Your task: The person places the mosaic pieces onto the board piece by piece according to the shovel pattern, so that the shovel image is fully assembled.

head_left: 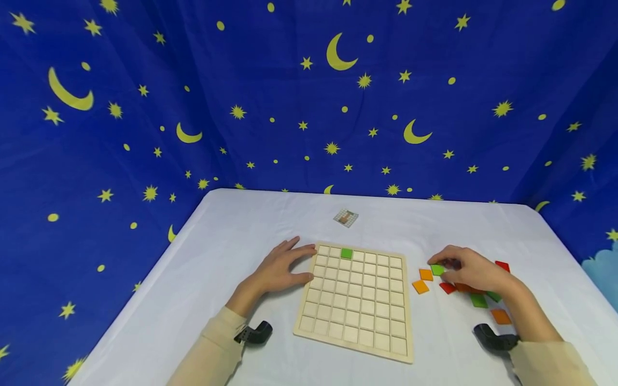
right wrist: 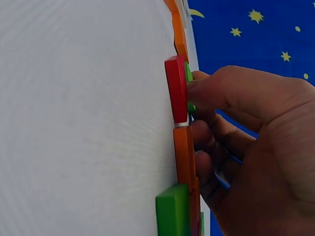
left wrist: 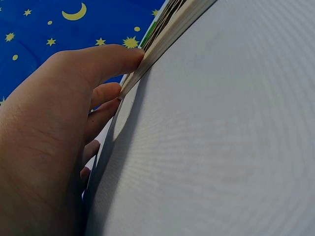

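Note:
A square wooden grid board (head_left: 354, 300) lies on the table with one green tile (head_left: 346, 253) in its far row. My left hand (head_left: 277, 271) rests at the board's left edge, fingers spread, with thumb and index fingertips on the rim. In the left wrist view the thumb (left wrist: 115, 61) meets the board's side. On the right, my right hand (head_left: 473, 271) pinches a light green tile (head_left: 437, 269) between thumb and fingers, low among loose tiles. The right wrist view shows that green tile (right wrist: 189, 81) mostly hidden behind a red tile (right wrist: 176, 91).
Two orange tiles (head_left: 420, 287) lie between the board and my right hand. Red, green and orange tiles (head_left: 500, 316) are scattered around and under that hand. A small patterned card (head_left: 346, 217) lies beyond the board. Blue star-and-moon cloth (head_left: 289, 107) hangs around the white table (head_left: 241, 225).

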The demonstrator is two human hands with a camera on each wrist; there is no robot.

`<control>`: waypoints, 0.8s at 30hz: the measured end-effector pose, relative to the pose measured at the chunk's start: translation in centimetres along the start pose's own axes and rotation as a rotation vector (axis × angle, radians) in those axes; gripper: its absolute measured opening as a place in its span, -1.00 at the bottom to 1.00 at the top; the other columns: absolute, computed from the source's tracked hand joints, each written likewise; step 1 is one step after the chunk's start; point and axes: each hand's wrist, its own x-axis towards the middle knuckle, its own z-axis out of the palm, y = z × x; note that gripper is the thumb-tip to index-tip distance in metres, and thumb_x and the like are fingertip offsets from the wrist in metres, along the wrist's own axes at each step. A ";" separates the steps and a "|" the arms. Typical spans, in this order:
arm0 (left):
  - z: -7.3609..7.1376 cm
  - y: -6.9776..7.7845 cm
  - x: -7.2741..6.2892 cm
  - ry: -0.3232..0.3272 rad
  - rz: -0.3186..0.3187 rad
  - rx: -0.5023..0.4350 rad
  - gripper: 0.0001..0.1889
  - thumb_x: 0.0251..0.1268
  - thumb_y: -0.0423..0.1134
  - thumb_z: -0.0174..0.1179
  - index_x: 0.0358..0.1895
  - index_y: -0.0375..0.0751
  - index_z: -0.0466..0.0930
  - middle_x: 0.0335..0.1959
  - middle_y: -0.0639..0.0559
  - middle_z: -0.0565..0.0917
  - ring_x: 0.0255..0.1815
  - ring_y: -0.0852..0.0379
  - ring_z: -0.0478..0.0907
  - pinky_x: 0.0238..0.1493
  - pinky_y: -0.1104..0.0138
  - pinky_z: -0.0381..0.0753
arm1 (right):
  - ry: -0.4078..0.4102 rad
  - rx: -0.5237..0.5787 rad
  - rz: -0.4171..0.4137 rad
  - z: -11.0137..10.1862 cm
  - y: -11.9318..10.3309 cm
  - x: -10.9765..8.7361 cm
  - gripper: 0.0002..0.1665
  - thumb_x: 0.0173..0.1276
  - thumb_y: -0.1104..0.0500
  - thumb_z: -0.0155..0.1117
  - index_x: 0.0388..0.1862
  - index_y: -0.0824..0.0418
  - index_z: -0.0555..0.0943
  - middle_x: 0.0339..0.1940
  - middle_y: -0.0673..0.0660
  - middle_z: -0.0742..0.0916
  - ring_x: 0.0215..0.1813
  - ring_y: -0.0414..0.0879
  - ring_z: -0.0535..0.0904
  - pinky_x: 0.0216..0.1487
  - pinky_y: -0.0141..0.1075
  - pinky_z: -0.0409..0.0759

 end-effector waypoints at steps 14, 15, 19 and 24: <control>-0.1 0.1 0.0 0.003 -0.001 -0.003 -0.33 0.14 0.34 0.16 0.35 0.30 0.39 0.41 0.35 0.28 0.51 0.02 -0.07 0.39 -0.08 -0.03 | 0.085 -0.068 0.034 0.5 -0.2 0.6 -0.62 0.19 0.14 0.40 0.03 0.07 0.69 -0.16 -0.02 0.67 -0.22 -0.04 0.45 -0.21 -0.22 0.51; -0.1 0.1 0.0 0.002 0.000 -0.002 -0.33 0.14 0.35 0.15 0.35 0.30 0.39 0.41 0.35 0.28 0.51 0.02 -0.07 0.39 -0.08 -0.03 | 0.099 -0.076 0.025 0.6 -0.3 0.7 -0.62 0.19 0.15 0.40 0.03 0.08 0.69 -0.16 -0.02 0.66 -0.22 -0.05 0.45 -0.20 -0.21 0.50; -0.2 0.2 0.0 0.008 0.013 -0.003 -0.33 0.15 0.35 0.14 0.35 0.28 0.39 0.41 0.31 0.29 0.51 -0.01 -0.06 0.38 -0.11 -0.01 | 0.143 -0.089 0.006 0.9 -0.7 1.1 -0.62 0.19 0.14 0.42 0.02 0.08 0.69 -0.18 -0.04 0.66 -0.23 -0.06 0.45 -0.19 -0.21 0.51; -0.2 0.3 0.0 0.014 0.014 -0.003 -0.35 0.16 0.31 0.18 0.34 0.27 0.40 0.41 0.31 0.30 0.51 -0.03 -0.04 0.37 -0.12 0.00 | 0.169 -0.069 -0.036 1.3 -1.4 1.9 -0.62 0.19 0.12 0.43 0.02 0.09 0.69 -0.18 -0.04 0.65 -0.26 -0.07 0.45 -0.28 -0.28 0.51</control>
